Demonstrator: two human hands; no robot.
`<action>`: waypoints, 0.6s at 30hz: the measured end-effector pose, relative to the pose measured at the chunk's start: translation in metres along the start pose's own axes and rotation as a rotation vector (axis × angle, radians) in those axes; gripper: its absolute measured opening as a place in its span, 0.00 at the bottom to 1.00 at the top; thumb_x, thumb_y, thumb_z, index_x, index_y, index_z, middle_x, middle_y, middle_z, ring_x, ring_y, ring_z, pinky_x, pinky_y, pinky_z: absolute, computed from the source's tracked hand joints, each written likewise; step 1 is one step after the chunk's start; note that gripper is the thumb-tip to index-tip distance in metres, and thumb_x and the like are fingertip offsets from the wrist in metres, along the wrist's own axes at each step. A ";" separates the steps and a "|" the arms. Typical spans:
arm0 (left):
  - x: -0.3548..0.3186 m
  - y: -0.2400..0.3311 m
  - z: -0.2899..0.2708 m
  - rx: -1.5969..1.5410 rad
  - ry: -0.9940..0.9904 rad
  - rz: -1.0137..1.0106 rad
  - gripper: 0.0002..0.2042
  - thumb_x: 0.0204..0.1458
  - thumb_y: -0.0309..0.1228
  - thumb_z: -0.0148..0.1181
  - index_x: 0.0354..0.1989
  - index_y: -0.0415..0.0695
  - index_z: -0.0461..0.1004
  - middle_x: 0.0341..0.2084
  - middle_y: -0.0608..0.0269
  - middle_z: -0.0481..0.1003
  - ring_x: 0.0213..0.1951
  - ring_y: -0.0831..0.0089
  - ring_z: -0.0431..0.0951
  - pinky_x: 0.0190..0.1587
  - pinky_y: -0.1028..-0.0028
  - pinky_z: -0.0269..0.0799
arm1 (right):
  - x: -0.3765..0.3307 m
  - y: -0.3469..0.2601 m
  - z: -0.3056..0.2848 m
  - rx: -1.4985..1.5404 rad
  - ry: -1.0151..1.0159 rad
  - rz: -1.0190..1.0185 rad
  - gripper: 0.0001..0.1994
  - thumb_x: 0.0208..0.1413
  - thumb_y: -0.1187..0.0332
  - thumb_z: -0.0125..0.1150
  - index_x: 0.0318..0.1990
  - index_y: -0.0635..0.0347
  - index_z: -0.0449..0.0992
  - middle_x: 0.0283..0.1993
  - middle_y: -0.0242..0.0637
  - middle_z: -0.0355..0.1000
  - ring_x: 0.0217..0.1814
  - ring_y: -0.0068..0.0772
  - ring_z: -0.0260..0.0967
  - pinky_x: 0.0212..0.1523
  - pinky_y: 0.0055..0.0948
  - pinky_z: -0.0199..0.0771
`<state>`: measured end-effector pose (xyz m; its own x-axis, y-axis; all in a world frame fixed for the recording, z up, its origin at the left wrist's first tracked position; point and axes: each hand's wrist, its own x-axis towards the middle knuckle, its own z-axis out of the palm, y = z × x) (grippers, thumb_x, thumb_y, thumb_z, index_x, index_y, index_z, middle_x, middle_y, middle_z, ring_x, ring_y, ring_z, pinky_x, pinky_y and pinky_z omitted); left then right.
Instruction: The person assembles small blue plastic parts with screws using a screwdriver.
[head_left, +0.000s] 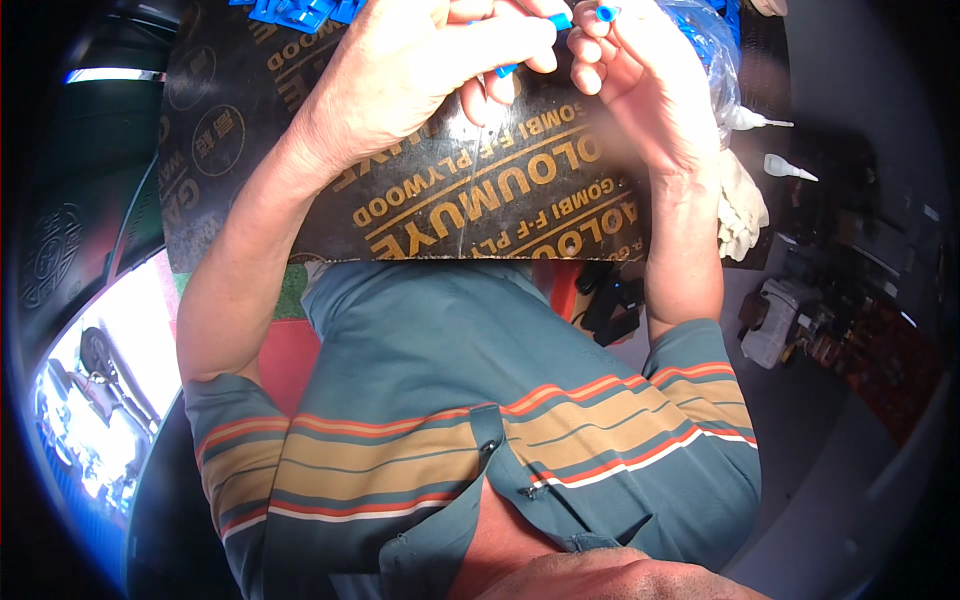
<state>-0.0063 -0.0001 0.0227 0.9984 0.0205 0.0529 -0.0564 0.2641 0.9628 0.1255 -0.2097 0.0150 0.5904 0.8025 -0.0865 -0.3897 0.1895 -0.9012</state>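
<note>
My left hand (415, 75) is closed on a blue plastic part (559, 21), whose end sticks out past the thumb. A lower bit of blue shows under the fingers; whether it belongs to the same part I cannot tell. Facing it, my right hand (650, 95) pinches a small blue tube-like piece (606, 13) between thumb and fingertips, its round hollow end showing. The two pieces are apart, with a narrow gap between the hands. Both hands are over the far half of a dark plywood board (470, 200) with yellow print. The upper picture edge cuts off some fingers.
Several blue plastic parts (300, 12) lie in a heap at the far left of the board. A see-through plastic bag (712, 55) is beside my right hand. Further right are a white nozzle (750, 119), another white nozzle tip (788, 168) and a whitish glove (740, 210).
</note>
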 end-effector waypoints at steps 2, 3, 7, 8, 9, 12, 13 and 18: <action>0.000 0.003 0.001 -0.055 -0.008 -0.053 0.12 0.62 0.26 0.60 0.51 0.35 0.76 0.36 0.62 0.82 0.36 0.79 0.82 0.39 0.79 0.77 | 0.000 0.001 -0.001 0.033 -0.007 0.008 0.13 0.68 0.64 0.60 0.52 0.63 0.74 0.43 0.38 0.76 0.41 0.31 0.76 0.37 0.27 0.78; 0.000 0.007 0.001 -0.038 -0.013 -0.061 0.12 0.62 0.26 0.60 0.51 0.35 0.76 0.36 0.62 0.82 0.36 0.79 0.82 0.40 0.79 0.77 | 0.000 0.002 -0.001 0.049 -0.016 -0.004 0.13 0.68 0.63 0.60 0.52 0.62 0.74 0.44 0.39 0.76 0.41 0.32 0.76 0.38 0.27 0.78; 0.003 -0.004 0.000 -0.055 0.003 -0.009 0.12 0.62 0.26 0.61 0.51 0.35 0.76 0.38 0.62 0.81 0.37 0.79 0.81 0.42 0.79 0.77 | 0.001 0.003 -0.002 0.064 -0.016 -0.022 0.14 0.68 0.62 0.59 0.54 0.61 0.73 0.45 0.39 0.76 0.42 0.33 0.75 0.39 0.29 0.77; 0.004 -0.006 -0.001 -0.055 0.003 -0.008 0.12 0.62 0.26 0.61 0.51 0.35 0.76 0.38 0.62 0.81 0.37 0.79 0.81 0.42 0.79 0.77 | 0.001 0.003 -0.001 0.064 -0.017 -0.021 0.14 0.68 0.62 0.59 0.54 0.61 0.73 0.45 0.39 0.76 0.42 0.33 0.75 0.39 0.29 0.77; 0.004 -0.007 -0.001 -0.053 0.005 0.007 0.12 0.62 0.26 0.61 0.51 0.35 0.76 0.39 0.62 0.81 0.38 0.80 0.81 0.42 0.79 0.76 | 0.000 0.004 0.000 0.073 0.003 -0.018 0.14 0.69 0.62 0.59 0.54 0.61 0.73 0.45 0.39 0.76 0.43 0.33 0.75 0.39 0.30 0.77; 0.004 -0.004 0.001 -0.044 0.021 0.004 0.12 0.61 0.26 0.62 0.51 0.35 0.76 0.39 0.62 0.81 0.38 0.80 0.81 0.43 0.79 0.76 | 0.000 0.003 0.001 0.073 0.022 -0.016 0.14 0.69 0.62 0.58 0.54 0.61 0.73 0.44 0.39 0.76 0.43 0.33 0.75 0.40 0.30 0.77; 0.004 -0.003 0.002 -0.038 0.035 -0.015 0.12 0.61 0.26 0.62 0.51 0.36 0.76 0.39 0.63 0.81 0.38 0.80 0.80 0.43 0.79 0.76 | 0.000 0.003 0.001 0.064 0.020 -0.017 0.14 0.69 0.62 0.58 0.54 0.61 0.73 0.44 0.39 0.76 0.43 0.33 0.75 0.40 0.31 0.77; 0.004 -0.007 0.002 -0.026 0.037 0.005 0.11 0.62 0.26 0.62 0.51 0.36 0.76 0.42 0.63 0.80 0.43 0.79 0.79 0.46 0.78 0.76 | -0.001 0.003 0.008 -0.136 0.068 -0.101 0.11 0.68 0.66 0.60 0.51 0.63 0.75 0.42 0.38 0.76 0.40 0.29 0.75 0.39 0.28 0.78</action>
<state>-0.0015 -0.0041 0.0168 0.9972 0.0576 0.0470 -0.0617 0.2892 0.9553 0.1184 -0.2055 0.0152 0.6697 0.7424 -0.0168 -0.2297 0.1856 -0.9554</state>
